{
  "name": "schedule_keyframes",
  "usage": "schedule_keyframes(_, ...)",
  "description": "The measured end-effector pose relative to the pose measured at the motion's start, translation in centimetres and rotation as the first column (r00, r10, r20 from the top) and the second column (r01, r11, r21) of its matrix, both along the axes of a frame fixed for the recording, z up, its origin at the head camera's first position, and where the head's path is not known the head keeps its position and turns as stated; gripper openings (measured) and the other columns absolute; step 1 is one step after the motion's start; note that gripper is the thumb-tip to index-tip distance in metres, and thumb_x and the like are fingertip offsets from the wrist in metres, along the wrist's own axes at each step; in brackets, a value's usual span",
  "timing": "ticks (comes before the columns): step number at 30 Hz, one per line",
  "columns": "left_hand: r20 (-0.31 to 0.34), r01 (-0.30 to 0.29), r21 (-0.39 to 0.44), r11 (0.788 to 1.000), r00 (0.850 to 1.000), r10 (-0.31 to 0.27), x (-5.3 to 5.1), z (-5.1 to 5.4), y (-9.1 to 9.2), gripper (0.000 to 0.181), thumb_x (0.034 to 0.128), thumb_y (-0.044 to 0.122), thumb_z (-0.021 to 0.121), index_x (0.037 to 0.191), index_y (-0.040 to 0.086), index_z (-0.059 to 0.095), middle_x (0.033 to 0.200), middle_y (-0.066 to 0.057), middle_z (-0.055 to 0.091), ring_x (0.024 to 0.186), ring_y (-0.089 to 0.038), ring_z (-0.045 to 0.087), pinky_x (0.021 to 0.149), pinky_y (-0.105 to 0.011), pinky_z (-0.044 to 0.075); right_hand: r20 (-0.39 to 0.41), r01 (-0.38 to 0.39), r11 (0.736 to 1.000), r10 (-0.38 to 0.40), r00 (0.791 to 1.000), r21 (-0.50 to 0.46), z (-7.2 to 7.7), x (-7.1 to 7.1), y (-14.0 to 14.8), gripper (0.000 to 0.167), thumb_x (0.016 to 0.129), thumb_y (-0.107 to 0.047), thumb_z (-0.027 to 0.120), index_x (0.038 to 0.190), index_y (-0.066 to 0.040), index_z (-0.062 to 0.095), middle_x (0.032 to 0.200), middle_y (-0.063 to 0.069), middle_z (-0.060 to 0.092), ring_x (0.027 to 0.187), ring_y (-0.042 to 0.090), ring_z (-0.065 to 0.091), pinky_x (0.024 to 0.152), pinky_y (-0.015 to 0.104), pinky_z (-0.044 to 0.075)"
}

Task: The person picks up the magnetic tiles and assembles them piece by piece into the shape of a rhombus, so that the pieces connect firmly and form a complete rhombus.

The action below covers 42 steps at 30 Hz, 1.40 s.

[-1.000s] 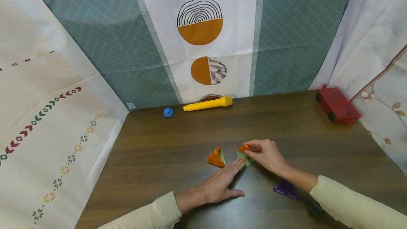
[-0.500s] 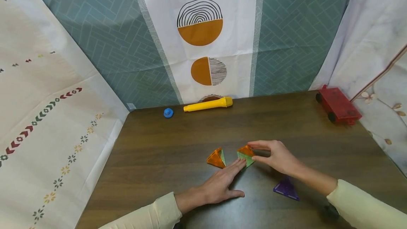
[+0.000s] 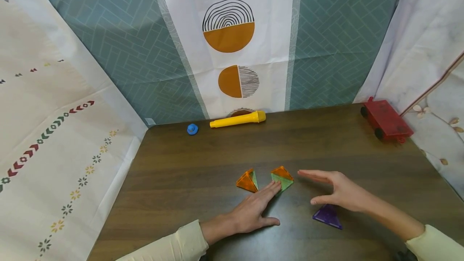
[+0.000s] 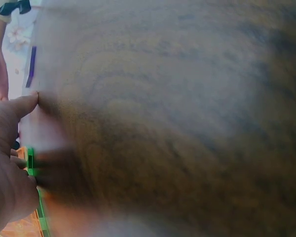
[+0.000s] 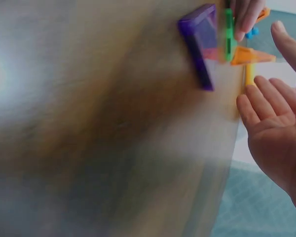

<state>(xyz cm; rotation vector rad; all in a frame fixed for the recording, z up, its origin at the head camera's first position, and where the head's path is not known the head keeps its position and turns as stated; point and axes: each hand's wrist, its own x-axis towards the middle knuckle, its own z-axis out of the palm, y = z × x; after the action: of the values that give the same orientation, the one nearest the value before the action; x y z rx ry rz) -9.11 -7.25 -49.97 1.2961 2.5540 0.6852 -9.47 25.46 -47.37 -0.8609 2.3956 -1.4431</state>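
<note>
l hand (image 3: pixel 251 212) straight-fingered on green tile (image 3: pixel 286 183); r hand (image 3: pixel 343 191) spread, empty, nr purple tile (image 3: pixel 328 216). risk: l-hand slip may shift green off adj. orange tile (image 3: pixel 282 171).

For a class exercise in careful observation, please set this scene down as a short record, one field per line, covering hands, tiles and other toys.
left hand: fingertips on right green tile
right hand: holds nothing, thumb and fingers apart
left pair: left orange tile, left green tile
right pair: right orange tile, right green tile
purple tile: apart from both pairs
table back: small blue object, yellow microphone-shaped toy
far right: red wagon
</note>
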Motion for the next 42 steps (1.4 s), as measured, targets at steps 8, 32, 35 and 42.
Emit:
schedule_keyframes(8,0.002,0.003,-0.005,1.0,1.0,-0.003,0.1,-0.1,0.0,0.098,0.0979,0.046,0.077,0.17,0.008,0.022,0.176,-0.006,0.021,0.161,-0.02,0.021,0.122,-0.043,0.036,-0.102,-0.061,0.995,0.069,0.992,0.077,-1.4,1.4,2.4,0.071,0.091,-0.026,0.086,0.154,-0.011,0.057,0.152,0.008,0.06,0.139,0.0,0.049,0.106,0.014,0.041)
schedule_keyframes(32,-0.002,0.004,-0.006,1.0,1.0,-0.004,0.0,0.1,0.0,0.099,0.0978,0.047,0.077,0.17,0.008,0.022,0.176,-0.007,0.021,0.161,-0.02,0.02,0.122,-0.043,0.036,-0.194,-0.057,0.95,0.122,0.974,0.308,-2.1,1.8,5.0,0.088,0.08,-0.058,0.085,0.156,-0.022,0.057,0.15,0.013,0.061,0.135,0.009,0.053,0.096,0.023,0.054)
schedule_keyframes(35,0.001,0.005,-0.01,1.0,1.0,-0.005,-0.1,0.0,0.0,0.098,0.0983,0.047,0.076,0.17,0.008,0.021,0.176,-0.006,0.02,0.161,-0.019,0.019,0.122,-0.043,0.036,-0.181,-0.063,0.95,0.123,0.976,0.305,-2.2,1.8,5.1,0.086,0.081,-0.057,0.085,0.155,-0.023,0.058,0.15,0.018,0.06,0.136,0.01,0.052,0.096,0.021,0.053)
schedule_keyframes(42,0.01,0.006,-0.005,1.0,1.0,-0.006,0.0,0.1,0.1,0.099,0.0975,0.047,0.077,0.17,0.008,0.021,0.176,-0.006,0.02,0.161,-0.019,0.019,0.122,-0.044,0.036,-0.212,-0.068,0.96,0.128,0.969,0.273,-2.3,1.9,5.0,0.079,0.082,-0.053,0.086,0.151,-0.022,0.063,0.148,0.018,0.061,0.136,0.008,0.053,0.098,0.015,0.049)
